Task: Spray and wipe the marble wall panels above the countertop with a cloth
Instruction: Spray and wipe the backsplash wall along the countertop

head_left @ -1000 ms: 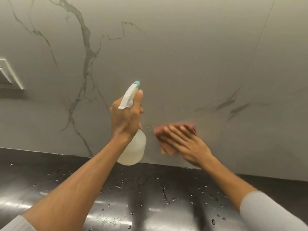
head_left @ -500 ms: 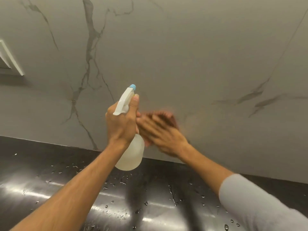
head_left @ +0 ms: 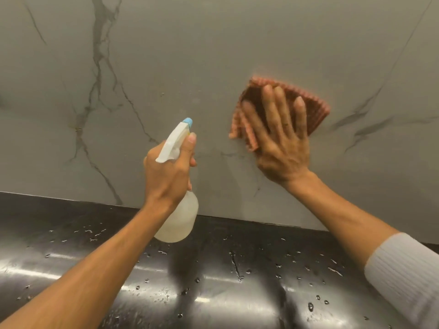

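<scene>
Cloth (head_left: 311, 110) seemingly flat; spray bottle (head_left: 177, 186) nozzle tilts wallward.

We are looking down at a dark, glossy countertop (head_left: 237, 295) that is running across the whole lower part of the view and meeting the grey marble wall (head_left: 190, 55) along its far edge. Water droplets (head_left: 235, 267) are lying scattered over it, thickest toward the middle and right. Pale bands of light are reflecting off its wet surface.
</scene>
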